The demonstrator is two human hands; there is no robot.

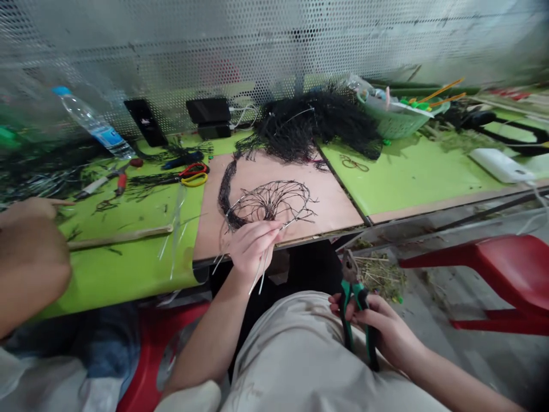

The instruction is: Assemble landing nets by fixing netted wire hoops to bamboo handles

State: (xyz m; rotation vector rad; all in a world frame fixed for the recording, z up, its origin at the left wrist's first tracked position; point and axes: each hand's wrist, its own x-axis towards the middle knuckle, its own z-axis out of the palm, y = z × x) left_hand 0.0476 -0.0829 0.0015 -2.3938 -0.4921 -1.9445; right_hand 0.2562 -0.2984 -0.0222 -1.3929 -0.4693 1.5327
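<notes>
My left hand (253, 246) pinches the base of a dark wire frame (272, 194) whose thin branches fan out into a rounded shape. Pale wire ends (257, 274) poke out below my fingers. A dark twisted bundle of strands (226, 186) curves up the left side of the frame. Low on the right, over my lap, my right hand (377, 326) is wrapped round a pair of pliers (352, 303) with green and black handles, its metal jaws pointing up. The pliers are apart from the wire frame.
A heap of black strands (317, 123) lies behind the board (338, 200). Scissors (194, 174), a water bottle (94, 123), a phone (146, 123) and a green basket (398, 117) stand about. Another person's arm (34, 252) reaches in at left. A red stool (506, 274) is at right.
</notes>
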